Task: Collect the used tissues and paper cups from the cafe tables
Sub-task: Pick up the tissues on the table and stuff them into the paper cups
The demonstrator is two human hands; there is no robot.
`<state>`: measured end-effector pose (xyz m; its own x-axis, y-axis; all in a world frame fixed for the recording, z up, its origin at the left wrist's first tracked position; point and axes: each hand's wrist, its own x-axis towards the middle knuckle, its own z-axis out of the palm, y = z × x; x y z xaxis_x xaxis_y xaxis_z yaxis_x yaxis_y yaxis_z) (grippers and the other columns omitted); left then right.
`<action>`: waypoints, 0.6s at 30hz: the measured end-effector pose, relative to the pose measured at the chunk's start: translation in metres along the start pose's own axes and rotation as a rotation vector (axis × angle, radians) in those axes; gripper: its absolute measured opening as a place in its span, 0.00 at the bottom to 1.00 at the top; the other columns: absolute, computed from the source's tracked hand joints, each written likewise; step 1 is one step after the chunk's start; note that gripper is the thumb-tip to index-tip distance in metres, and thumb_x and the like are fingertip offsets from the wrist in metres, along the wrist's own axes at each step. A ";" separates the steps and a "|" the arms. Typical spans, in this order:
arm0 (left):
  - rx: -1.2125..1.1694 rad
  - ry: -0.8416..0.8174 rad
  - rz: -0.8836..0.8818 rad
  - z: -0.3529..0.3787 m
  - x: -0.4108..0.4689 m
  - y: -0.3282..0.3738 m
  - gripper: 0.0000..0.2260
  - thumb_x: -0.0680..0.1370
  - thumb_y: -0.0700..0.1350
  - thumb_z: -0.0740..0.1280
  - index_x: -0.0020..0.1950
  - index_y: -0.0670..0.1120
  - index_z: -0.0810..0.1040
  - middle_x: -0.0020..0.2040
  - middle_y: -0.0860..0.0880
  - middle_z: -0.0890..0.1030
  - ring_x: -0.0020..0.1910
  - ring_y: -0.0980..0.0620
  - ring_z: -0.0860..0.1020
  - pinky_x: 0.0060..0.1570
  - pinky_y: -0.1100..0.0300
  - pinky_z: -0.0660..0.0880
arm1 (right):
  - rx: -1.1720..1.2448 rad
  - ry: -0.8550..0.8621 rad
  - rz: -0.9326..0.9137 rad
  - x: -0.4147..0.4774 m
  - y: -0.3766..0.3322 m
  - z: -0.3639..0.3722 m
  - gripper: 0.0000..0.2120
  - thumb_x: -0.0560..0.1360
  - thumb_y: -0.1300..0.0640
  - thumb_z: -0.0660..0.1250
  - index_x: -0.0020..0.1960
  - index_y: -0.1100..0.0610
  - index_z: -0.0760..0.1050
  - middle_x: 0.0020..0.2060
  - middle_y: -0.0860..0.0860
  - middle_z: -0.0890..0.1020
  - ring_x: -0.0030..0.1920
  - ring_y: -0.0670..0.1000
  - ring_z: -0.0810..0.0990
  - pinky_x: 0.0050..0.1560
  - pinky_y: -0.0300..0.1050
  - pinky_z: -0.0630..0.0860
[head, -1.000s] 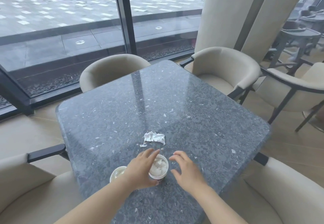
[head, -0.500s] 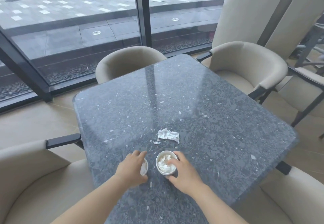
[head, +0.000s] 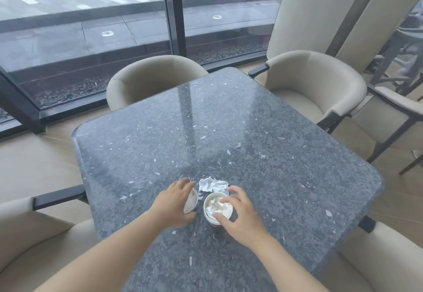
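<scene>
Paper cup [head: 191,202]: tilted, mostly hidden behind your left hand [head: 174,204], which grips it.
Right hand [head: 241,215]: your fingers curl round the tissue-filled cup [head: 216,208].
Crumpled tissue [head: 211,185]: just beyond both.

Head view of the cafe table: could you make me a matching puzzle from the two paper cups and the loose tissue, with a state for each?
Things:
1. left cup
2. right cup
3. loose tissue

States:
A. upright, holds a tissue wad
B. lying crumpled on the table
C. tipped over, looks empty

Pairs: 1-C, 2-A, 3-B.
</scene>
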<state>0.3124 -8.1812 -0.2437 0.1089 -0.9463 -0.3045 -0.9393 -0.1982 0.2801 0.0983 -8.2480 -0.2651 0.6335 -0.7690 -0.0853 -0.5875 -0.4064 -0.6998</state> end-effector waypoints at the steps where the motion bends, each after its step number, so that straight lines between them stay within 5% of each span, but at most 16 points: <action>1: -0.006 0.022 0.020 -0.004 0.002 -0.003 0.35 0.70 0.60 0.62 0.74 0.53 0.54 0.74 0.52 0.58 0.71 0.50 0.60 0.63 0.51 0.70 | 0.004 0.016 -0.011 0.005 -0.001 -0.003 0.18 0.68 0.34 0.62 0.52 0.42 0.73 0.65 0.36 0.61 0.59 0.37 0.67 0.53 0.39 0.69; 5: -0.103 0.116 0.015 -0.016 0.017 -0.018 0.27 0.76 0.58 0.58 0.73 0.52 0.59 0.72 0.51 0.63 0.69 0.51 0.64 0.66 0.53 0.66 | -0.025 0.033 0.004 0.038 0.001 -0.015 0.16 0.75 0.42 0.59 0.58 0.47 0.73 0.67 0.41 0.63 0.61 0.44 0.70 0.52 0.42 0.70; 10: -0.198 0.146 -0.087 -0.022 0.050 -0.038 0.20 0.80 0.53 0.56 0.71 0.47 0.65 0.70 0.48 0.67 0.67 0.48 0.67 0.65 0.55 0.63 | -0.161 -0.064 0.021 0.083 0.019 -0.019 0.15 0.79 0.47 0.57 0.64 0.49 0.69 0.70 0.46 0.63 0.67 0.49 0.66 0.61 0.47 0.68; 18: -0.025 -0.057 -0.124 0.003 0.095 -0.080 0.21 0.80 0.52 0.57 0.73 0.52 0.61 0.74 0.49 0.61 0.70 0.45 0.63 0.66 0.49 0.66 | -0.410 -0.331 -0.066 0.117 0.051 0.015 0.22 0.75 0.46 0.63 0.68 0.46 0.66 0.69 0.46 0.64 0.68 0.50 0.62 0.63 0.50 0.69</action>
<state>0.3969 -8.2544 -0.2972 0.2046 -0.8983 -0.3890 -0.9112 -0.3199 0.2595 0.1504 -8.3510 -0.3211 0.7621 -0.5652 -0.3157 -0.6474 -0.6594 -0.3823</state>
